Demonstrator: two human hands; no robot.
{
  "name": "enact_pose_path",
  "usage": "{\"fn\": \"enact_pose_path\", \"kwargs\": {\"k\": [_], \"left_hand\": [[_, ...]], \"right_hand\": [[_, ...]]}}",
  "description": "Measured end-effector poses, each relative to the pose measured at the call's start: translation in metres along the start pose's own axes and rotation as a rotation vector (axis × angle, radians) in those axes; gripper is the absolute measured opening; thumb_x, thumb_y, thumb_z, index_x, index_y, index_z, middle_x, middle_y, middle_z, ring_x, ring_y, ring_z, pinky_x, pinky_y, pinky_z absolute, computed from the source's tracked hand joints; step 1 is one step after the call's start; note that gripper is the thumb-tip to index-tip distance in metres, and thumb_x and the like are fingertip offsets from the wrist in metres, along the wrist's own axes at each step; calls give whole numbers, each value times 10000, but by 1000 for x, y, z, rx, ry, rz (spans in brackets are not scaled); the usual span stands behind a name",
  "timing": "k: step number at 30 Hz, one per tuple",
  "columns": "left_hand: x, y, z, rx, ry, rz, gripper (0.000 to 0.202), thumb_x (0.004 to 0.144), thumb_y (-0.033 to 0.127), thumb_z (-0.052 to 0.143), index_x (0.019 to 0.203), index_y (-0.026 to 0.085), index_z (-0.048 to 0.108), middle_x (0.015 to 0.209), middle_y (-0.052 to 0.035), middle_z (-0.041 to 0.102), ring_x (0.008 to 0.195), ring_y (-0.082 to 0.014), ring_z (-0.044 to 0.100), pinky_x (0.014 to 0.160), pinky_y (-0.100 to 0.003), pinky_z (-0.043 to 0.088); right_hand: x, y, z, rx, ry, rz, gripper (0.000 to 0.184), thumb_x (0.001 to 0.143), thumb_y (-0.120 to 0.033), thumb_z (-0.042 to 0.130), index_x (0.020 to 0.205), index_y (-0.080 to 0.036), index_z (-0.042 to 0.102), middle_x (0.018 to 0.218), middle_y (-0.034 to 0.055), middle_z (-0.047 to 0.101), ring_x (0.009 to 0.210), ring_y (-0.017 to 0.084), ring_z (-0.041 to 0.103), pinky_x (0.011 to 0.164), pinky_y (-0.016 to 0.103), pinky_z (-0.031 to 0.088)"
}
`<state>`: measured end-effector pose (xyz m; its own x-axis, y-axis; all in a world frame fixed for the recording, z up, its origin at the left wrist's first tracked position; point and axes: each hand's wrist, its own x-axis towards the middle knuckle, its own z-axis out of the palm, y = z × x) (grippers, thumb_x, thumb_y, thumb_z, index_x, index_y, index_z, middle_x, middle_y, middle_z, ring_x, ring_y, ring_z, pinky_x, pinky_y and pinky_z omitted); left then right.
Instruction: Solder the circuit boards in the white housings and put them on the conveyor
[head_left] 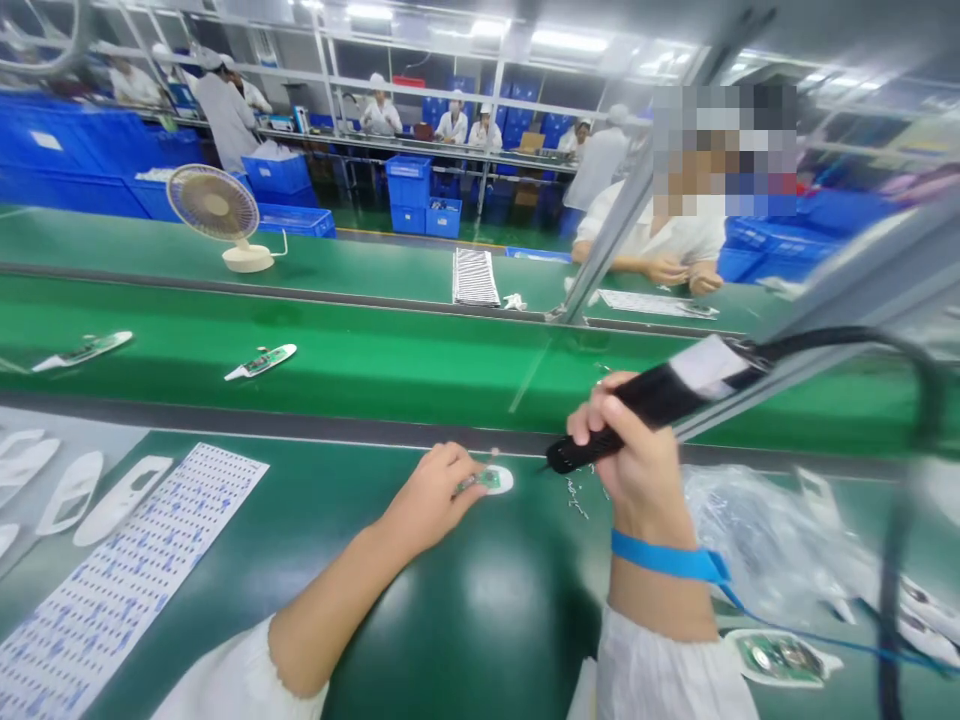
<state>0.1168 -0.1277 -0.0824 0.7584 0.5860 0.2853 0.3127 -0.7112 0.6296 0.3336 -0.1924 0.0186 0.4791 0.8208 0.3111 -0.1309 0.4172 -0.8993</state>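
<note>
My left hand (pixel 441 495) is closed over a small white plastic housing (pixel 501 480) with a green circuit board in it, holding it down on the green bench. The far end of that housing is hidden under my fingers. Wrapped in my right hand (pixel 634 450) is a black electric screwdriver (pixel 660 395), tilted with its tip down to the left, apart from the housing. Under the tip side lie several small screws (pixel 576 497). A blue wrist strap (pixel 664 556) circles my right wrist.
A printed sheet (pixel 127 590) and several white shells (pixel 71 490) lie at left. Plastic bags (pixel 765 540) and another housing with a board (pixel 780 657) are at right. Beyond runs a green conveyor carrying housings (pixel 261 362). A fan (pixel 217 205) and a co-worker (pixel 652 225) are across it.
</note>
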Motion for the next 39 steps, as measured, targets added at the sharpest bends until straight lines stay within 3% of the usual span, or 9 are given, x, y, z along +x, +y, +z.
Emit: {"fn": "enact_pose_path", "kwargs": {"k": [5, 8, 11, 14, 17, 20, 24, 30, 39], "left_hand": [[88, -40, -23, 173, 52, -122, 189, 932, 318, 627, 1050, 191, 702, 1021, -81, 650, 994, -244, 580, 933, -381, 468], [138, -65, -33, 242, 94, -267, 176, 922, 312, 631, 1003, 179, 712, 1002, -84, 662, 1011, -258, 588, 957, -384, 458], [158, -76, -35, 263, 125, -337, 198, 924, 322, 614, 992, 168, 719, 988, -100, 667, 990, -276, 601, 928, -397, 469], [148, -62, -25, 272, 201, -374, 272, 928, 378, 617, 1095, 179, 698, 1120, -121, 660, 1079, -309, 580, 953, -426, 456], [116, -25, 0, 141, 291, -228, 218, 958, 340, 580, 1106, 212, 677, 1186, -91, 661, 1128, -285, 567, 1002, -433, 425], [74, 20, 32, -45, 186, 18, 112, 950, 291, 599, 976, 230, 690, 1081, -50, 699, 1074, -246, 590, 983, -418, 429], [38, 56, 58, -80, 70, 51, 185, 886, 281, 714, 1060, 226, 684, 1093, -52, 696, 1073, -249, 578, 910, -410, 442], [38, 56, 57, 28, 49, 19, 51, 919, 236, 683, 941, 208, 720, 964, -26, 713, 935, -224, 583, 811, -371, 419], [36, 54, 59, 104, 74, 99, 178, 984, 229, 558, 914, 194, 718, 939, -24, 716, 877, -210, 575, 774, -370, 378]], "right_hand": [[7, -4, -32, -138, 236, -56, 273, 693, -288, 829, 834, -223, 605, 548, -69, 522, 428, 139, 514, 451, 292, 399], [7, 2, -39, -192, 220, -18, 275, 698, -292, 837, 834, -211, 613, 563, -59, 549, 440, 141, 525, 465, 294, 399], [5, 2, -43, -223, 181, 47, 273, 706, -302, 839, 836, -205, 619, 566, -49, 567, 447, 141, 528, 480, 294, 401], [3, -1, -46, -228, 157, 108, 271, 711, -321, 835, 833, -198, 626, 528, -42, 562, 443, 148, 522, 478, 292, 393], [3, -2, -47, -240, 164, 141, 273, 709, -326, 834, 830, -191, 630, 509, -32, 562, 442, 150, 519, 475, 288, 389], [4, -3, -46, -168, 181, 122, 275, 693, -308, 836, 828, -205, 620, 517, -44, 549, 433, 148, 518, 466, 286, 393], [1, -8, -37, 38, 83, 56, 211, 721, -265, 794, 826, -235, 613, 531, -63, 519, 416, 134, 501, 463, 283, 396], [-2, -10, -26, 119, -44, 72, 151, 748, -274, 762, 822, -246, 633, 530, -60, 494, 420, 129, 487, 479, 291, 386], [-3, -15, -30, 153, -35, 37, 159, 757, -317, 746, 821, -262, 611, 539, -70, 461, 414, 120, 444, 491, 303, 375]]}}
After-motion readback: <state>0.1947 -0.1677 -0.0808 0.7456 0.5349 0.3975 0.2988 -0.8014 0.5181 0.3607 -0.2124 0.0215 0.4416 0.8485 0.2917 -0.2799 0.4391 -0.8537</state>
